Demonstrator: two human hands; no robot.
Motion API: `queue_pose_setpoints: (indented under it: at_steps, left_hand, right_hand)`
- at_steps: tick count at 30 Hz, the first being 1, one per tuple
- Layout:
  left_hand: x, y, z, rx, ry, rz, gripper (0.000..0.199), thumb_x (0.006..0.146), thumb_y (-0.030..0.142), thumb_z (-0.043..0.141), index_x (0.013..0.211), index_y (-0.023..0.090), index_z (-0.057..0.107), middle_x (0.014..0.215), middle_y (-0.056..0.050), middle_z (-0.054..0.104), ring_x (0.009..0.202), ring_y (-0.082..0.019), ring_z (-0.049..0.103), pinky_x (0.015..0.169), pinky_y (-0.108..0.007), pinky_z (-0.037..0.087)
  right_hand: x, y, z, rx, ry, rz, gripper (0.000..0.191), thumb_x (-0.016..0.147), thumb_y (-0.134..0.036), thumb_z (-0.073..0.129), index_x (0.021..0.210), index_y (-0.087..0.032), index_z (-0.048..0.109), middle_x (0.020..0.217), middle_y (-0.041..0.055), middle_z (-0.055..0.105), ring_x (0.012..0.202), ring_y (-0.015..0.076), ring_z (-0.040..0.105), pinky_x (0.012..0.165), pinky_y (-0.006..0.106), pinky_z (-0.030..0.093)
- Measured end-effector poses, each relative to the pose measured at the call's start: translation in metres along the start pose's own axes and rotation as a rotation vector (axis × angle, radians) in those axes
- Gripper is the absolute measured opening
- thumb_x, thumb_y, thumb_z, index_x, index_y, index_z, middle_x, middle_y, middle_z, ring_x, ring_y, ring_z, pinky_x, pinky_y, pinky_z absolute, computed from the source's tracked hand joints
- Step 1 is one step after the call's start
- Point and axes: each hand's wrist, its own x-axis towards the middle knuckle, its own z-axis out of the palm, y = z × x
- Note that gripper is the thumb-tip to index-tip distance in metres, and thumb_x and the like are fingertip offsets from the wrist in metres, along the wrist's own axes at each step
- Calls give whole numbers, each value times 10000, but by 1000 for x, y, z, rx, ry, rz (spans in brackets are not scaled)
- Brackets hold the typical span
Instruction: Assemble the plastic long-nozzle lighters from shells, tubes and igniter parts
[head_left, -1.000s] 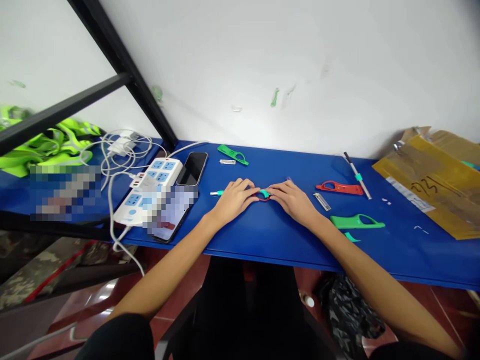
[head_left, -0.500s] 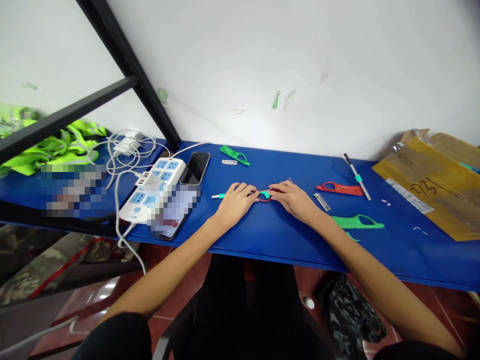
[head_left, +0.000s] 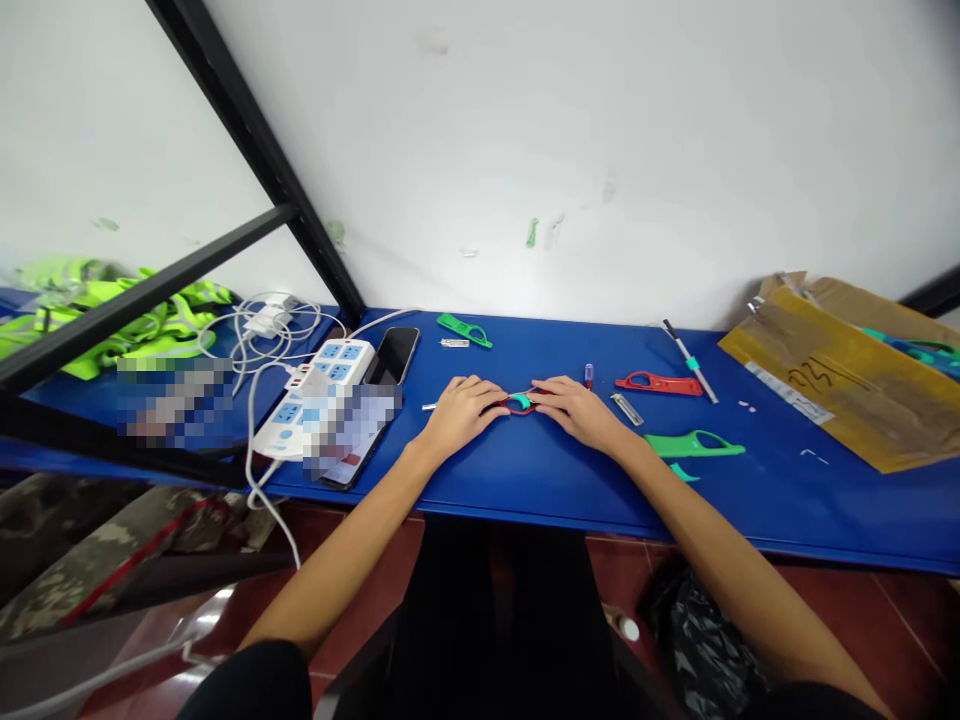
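In the head view my left hand (head_left: 469,410) and my right hand (head_left: 571,407) lie low over the table, fingers closed on the two ends of a red plastic casing (head_left: 514,411). A teal curved piece (head_left: 521,401) shows in its loop between my fingertips; my hands cover the rest. A thin silver tip (head_left: 428,407) pokes out left of my left hand. Just beyond my right hand is a small purple-and-red thing (head_left: 589,376), perhaps a screwdriver handle. A small silver part (head_left: 627,409) and a green looped casing (head_left: 694,445) lie right of it, with a loose teal piece (head_left: 684,473).
At the right are another red casing (head_left: 660,384), a black-and-silver rod (head_left: 690,362) with a teal piece, and a cardboard box (head_left: 855,385). A power strip (head_left: 311,395) and two phones (head_left: 393,357) stand left. A green casing (head_left: 465,329) lies at the back.
The view has shifted slightly. My hands stay on the red casing, and the purple-and-red thing by my right hand is now uncovered. Less of the silver tip shows on the left.
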Motion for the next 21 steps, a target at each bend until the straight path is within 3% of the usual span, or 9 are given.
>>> queue_pose_setpoints:
  at_steps: [4,9,11,14,16,21]
  left_hand:
    - [7,-9,-13,-31,74,-56,339,1109,472,636,1243,206,799,1280,-85,830,1129,-247,740,997,-403,499]
    - [43,-50,-53,-32,313,-292,349,1152,418,527,1272,210,779,1315,-97,806,1194,-264,726,1069,-397,518]
    - [56,-65,-60,13,307,-389,344,1142,392,518,1278,197,767,1310,-111,794,1154,-278,722,1070,-408,524]
    - [61,-74,-48,146,196,-488,380,1127,317,471,1338,148,738,1385,-176,748,1296,-363,648,1088,-475,513]
    - [57,-72,-33,172,77,-440,399,1100,298,492,1415,160,694,1476,-183,703,1361,-394,603,1091,-513,510]
    - [49,-72,-10,209,38,-355,426,1083,277,458,1450,196,660,1527,-178,679,1419,-382,579,1157,-538,472]
  right_hand:
    - [1,2,-11,30,14,-6,337,1120,-321,596,1385,-279,801,1457,127,756,1311,301,705,1124,554,598]
    - [-6,26,-37,-21,189,80,321,1129,-350,568,1277,-246,833,1358,129,790,1253,298,723,1100,553,596]
    - [-13,42,-51,-77,254,145,319,1120,-357,567,1245,-239,835,1284,127,808,1180,301,735,1072,555,599]
    - [-31,67,-74,-163,285,258,313,1102,-347,568,1212,-228,836,1206,121,819,1122,304,737,1035,528,597]
    - [-47,83,-89,-193,249,361,308,1085,-347,587,1196,-211,839,1195,125,822,1091,301,745,1007,490,595]
    - [-84,109,-116,-162,84,693,262,997,-259,663,1137,-176,868,1129,115,858,1001,269,783,953,384,588]
